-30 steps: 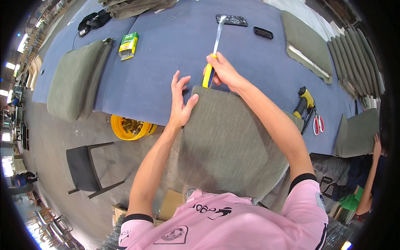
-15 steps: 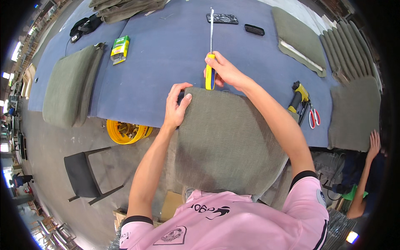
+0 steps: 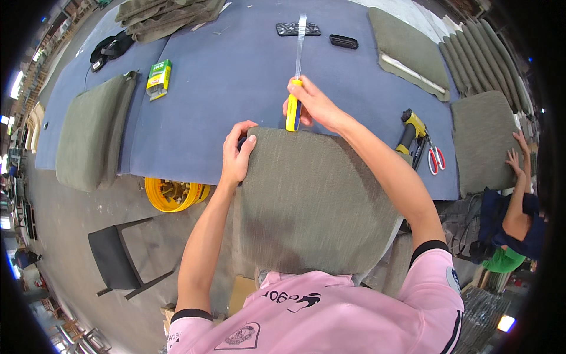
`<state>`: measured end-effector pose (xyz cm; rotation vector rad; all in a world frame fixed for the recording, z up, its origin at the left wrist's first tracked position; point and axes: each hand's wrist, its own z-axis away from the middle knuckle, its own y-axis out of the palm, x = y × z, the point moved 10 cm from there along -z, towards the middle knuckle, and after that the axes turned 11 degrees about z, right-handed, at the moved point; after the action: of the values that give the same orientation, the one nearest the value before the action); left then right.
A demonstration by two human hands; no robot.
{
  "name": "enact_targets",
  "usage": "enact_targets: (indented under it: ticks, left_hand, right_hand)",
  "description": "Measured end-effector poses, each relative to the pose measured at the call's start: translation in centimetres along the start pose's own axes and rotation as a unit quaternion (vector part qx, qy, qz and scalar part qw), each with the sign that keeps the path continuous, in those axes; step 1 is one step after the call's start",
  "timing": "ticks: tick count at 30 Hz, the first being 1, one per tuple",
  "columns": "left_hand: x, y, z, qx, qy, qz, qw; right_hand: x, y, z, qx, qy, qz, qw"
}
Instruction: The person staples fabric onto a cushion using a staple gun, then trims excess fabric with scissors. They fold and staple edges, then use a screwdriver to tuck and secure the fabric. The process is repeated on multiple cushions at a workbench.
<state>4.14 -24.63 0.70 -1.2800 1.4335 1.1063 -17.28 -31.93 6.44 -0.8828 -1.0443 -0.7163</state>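
Note:
A padded grey-green seat cushion (image 3: 312,200) lies against my body, its far edge resting at the blue table. My left hand (image 3: 237,154) grips its far left corner, thumb on top and fingers over the edge. In my right hand (image 3: 313,106) is a screwdriver (image 3: 293,112) with a yellow and blue handle. Its metal shaft points away from me, blurred by motion, and the handle's butt meets the middle of the cushion's far edge. Whatever lies under that edge is hidden.
On the blue table (image 3: 218,76) are a yellow-black staple gun (image 3: 411,131), red-handled scissors (image 3: 436,159), a green-yellow box (image 3: 158,79) and other cushions (image 3: 94,133). A yellow bucket (image 3: 171,197) and a dark chair (image 3: 115,256) stand on the floor. A co-worker's hands touch a cushion (image 3: 484,138) at right.
The screwdriver's handle has tilted slightly and its shaft has become blurred. My view has shifted a little. At the right, a second hand of the co-worker now shows on the cushion there.

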Motion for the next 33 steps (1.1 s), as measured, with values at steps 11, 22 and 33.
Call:
enact_targets:
  ticks: [11, 22, 33]
  left_hand:
    - [0.0, 0.4, 0.4, 0.000, 0.017, 0.008, 1.000]
    - [0.3, 0.3, 0.3, 0.000, 0.021, 0.002, 1.000]
    - [0.1, 0.3, 0.4, -0.002, 0.014, 0.014, 1.000]
  right_hand:
    - [2.0, -9.2, 0.4, -0.220, -0.096, -0.070, 0.968]
    - [-0.4, -5.3, 1.9, -0.044, -0.059, 0.065, 0.995]
    - [0.7, -7.7, 2.8, -0.161, -0.075, -0.028, 0.984]
